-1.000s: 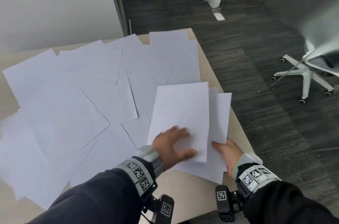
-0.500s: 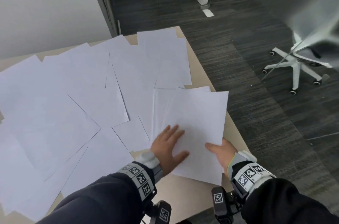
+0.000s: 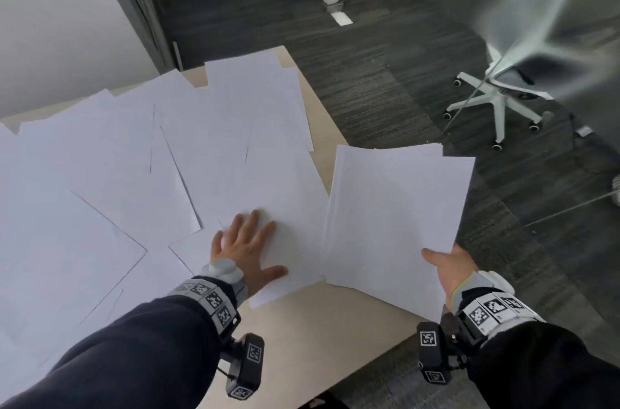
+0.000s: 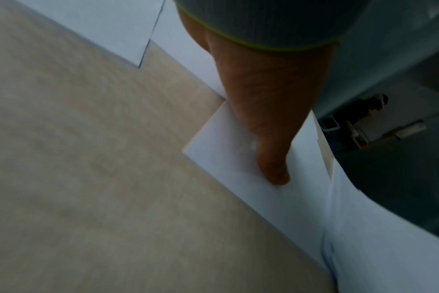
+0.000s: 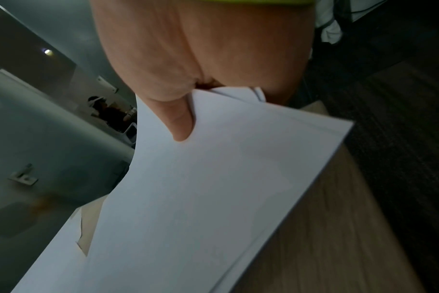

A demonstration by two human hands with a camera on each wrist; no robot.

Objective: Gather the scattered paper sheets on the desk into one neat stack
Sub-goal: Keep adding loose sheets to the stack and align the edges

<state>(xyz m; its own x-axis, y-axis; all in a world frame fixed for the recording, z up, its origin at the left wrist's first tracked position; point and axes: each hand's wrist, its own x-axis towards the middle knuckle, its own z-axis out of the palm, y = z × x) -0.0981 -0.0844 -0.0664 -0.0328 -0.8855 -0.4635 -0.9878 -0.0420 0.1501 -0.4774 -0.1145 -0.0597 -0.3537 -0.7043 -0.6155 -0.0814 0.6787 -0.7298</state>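
Currently the gathered stack (image 3: 396, 217) is being pinched by right hand (image 3: 448, 266) off the desk (image 3: 322, 335) edge, freeing left hand (image 3: 245, 249), fingers spread flat, pressing next loose sheet (image 3: 268, 187) for sliding.

No readable text, paper sheets (image 3: 235, 157) seemingly blank, wristbands (image 3: 214, 299) bearing only square coded markers

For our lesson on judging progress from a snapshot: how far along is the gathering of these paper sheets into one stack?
Early stage. Done: a few sheets are collected into a small bundle, edges not yet squared. In hand: the right hand pinches that bundle at its near corner, lifted off the desk; the left hand presses flat on the next loose sheet. Left: most scattered sheets still cover the desk.
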